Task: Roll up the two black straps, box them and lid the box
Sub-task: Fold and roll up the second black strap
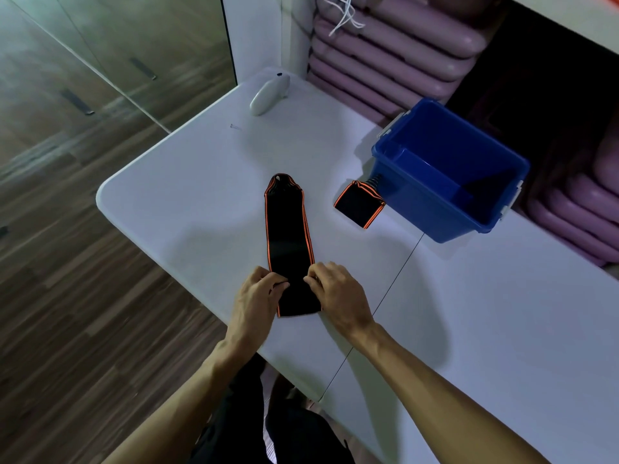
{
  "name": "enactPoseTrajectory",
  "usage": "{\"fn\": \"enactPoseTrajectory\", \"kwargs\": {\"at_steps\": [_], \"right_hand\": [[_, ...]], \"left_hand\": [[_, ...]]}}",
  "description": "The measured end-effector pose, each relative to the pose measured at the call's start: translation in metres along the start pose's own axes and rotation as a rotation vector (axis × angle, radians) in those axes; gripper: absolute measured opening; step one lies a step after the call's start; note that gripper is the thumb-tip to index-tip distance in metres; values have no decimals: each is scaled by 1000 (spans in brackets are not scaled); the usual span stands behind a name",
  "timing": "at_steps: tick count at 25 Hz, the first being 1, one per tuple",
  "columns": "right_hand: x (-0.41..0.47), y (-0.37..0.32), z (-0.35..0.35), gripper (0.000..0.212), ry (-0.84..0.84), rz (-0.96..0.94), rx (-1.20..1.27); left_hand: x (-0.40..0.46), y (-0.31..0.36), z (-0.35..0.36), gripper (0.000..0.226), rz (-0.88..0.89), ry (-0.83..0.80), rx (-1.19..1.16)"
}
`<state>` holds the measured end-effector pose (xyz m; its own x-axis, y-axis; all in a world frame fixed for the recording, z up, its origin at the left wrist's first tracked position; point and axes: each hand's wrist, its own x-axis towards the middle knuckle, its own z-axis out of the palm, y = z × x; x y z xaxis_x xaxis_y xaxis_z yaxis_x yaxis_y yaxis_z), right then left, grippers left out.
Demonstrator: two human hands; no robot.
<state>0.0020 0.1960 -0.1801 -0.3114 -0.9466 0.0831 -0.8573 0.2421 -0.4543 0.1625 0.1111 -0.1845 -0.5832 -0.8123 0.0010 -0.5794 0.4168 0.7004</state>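
1. Head view: a long black strap [290, 242] with orange edging is laid flat on the white table [187, 182], stretching away from the hands.
2. Its near end is pinched on one edge by the left hand [256, 296] and on the other by the right hand [335, 293], fingers curled over the fabric.
3. A second, rolled strap [359, 204] is seen beyond the right hand, touching the open blue box [445, 172].
4. A white handheld device [269, 95] lies far beyond the hands.

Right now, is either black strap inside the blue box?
No. One strap lies flat under both hands, the other strap sits on the table beside the blue box.
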Motion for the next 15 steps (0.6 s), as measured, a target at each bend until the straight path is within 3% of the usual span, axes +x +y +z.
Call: {"fn": "enactPoseTrajectory", "kwargs": {"at_steps": [5,9,15], "right_hand": [[-34,-10,7,30,48,-179,-233],[-47,-16,18,35,65,-107,-275],[-51,-20,24,39,69,-121,-323]], "left_hand": [[8,-10,-5,11,61,-58,-41],[33,-21,-15,25,357,-72,47],[90,-46,-12,50,666,-429,425]]}}
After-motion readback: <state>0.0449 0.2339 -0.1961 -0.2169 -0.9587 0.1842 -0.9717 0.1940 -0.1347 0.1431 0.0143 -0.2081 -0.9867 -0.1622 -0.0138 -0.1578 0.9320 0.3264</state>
